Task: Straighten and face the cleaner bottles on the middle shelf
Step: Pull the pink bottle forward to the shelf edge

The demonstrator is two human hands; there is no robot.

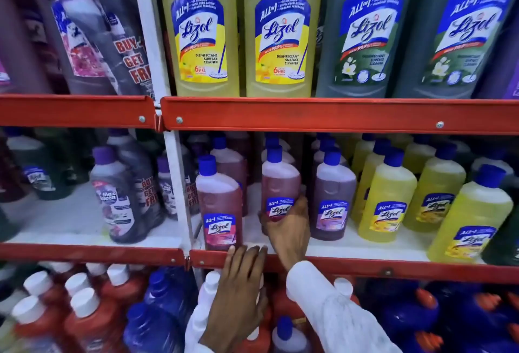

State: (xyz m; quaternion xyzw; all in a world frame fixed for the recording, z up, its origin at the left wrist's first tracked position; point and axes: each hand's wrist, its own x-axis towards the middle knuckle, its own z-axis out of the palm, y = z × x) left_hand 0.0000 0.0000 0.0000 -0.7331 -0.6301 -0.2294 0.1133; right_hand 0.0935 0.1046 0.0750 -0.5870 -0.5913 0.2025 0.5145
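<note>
On the middle shelf stand small Lizol cleaner bottles with blue caps. My right hand is wrapped around the base of a pink bottle, which stands set back from the shelf edge with its label forward. Left of it, another pink bottle stands at the front edge, label forward. My left hand lies flat with fingers apart against the red shelf lip, fingertips just under that bottle, holding nothing. A purple bottle and several yellow bottles stand to the right.
The red shelf lip runs across the front. Large yellow Lizol bottles and grey-green ones fill the top shelf. White-capped red and blue bottles crowd the bottom shelf. A white upright post divides the bays; bundled purple bottles stand left of it.
</note>
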